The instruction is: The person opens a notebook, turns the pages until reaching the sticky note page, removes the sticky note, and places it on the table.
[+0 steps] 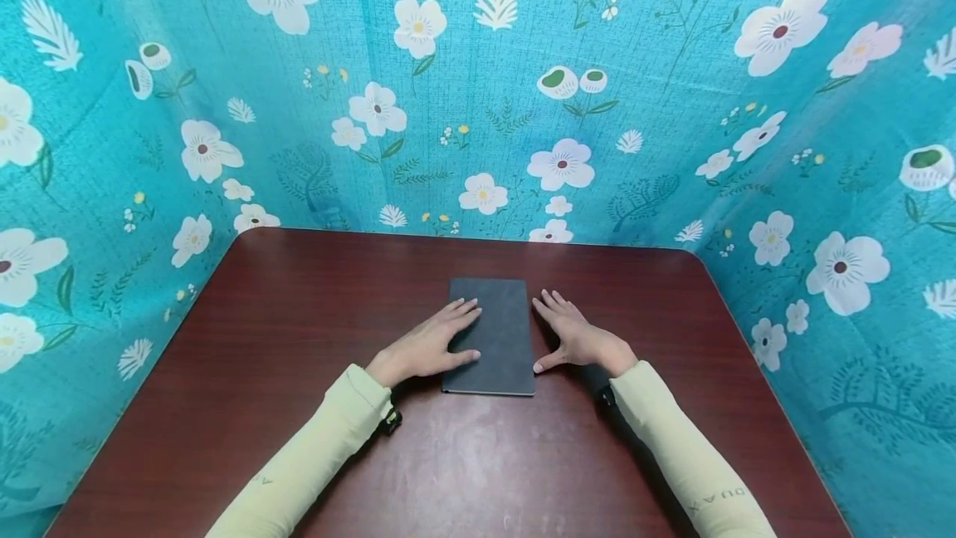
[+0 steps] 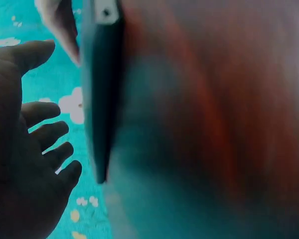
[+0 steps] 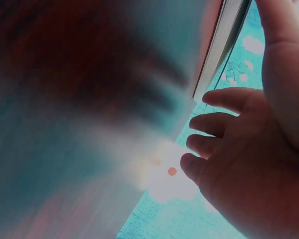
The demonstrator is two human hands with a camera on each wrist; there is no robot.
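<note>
A dark grey notebook (image 1: 495, 337) lies flat on the table, its cover up. My left hand (image 1: 429, 344) is over its left side, fingers and thumb extended and overlapping the cover in the head view. From the left wrist, that hand (image 2: 27, 134) appears above the dark edge of the notebook (image 2: 97, 99), with a gap between them. My right hand (image 1: 578, 340) is beside the notebook's right edge, fingers spread. The right wrist view has the fingers of my right hand (image 3: 239, 144) next to the pale page edges of the notebook (image 3: 219, 55).
The dark red-brown table (image 1: 314, 289) has a glossy, reflective top with rounded far corners. A turquoise flowered curtain (image 1: 448, 106) hangs around its back and sides. Pale green sleeves (image 1: 299, 463) cover both forearms, and a dark band (image 1: 390, 419) shows at the left wrist.
</note>
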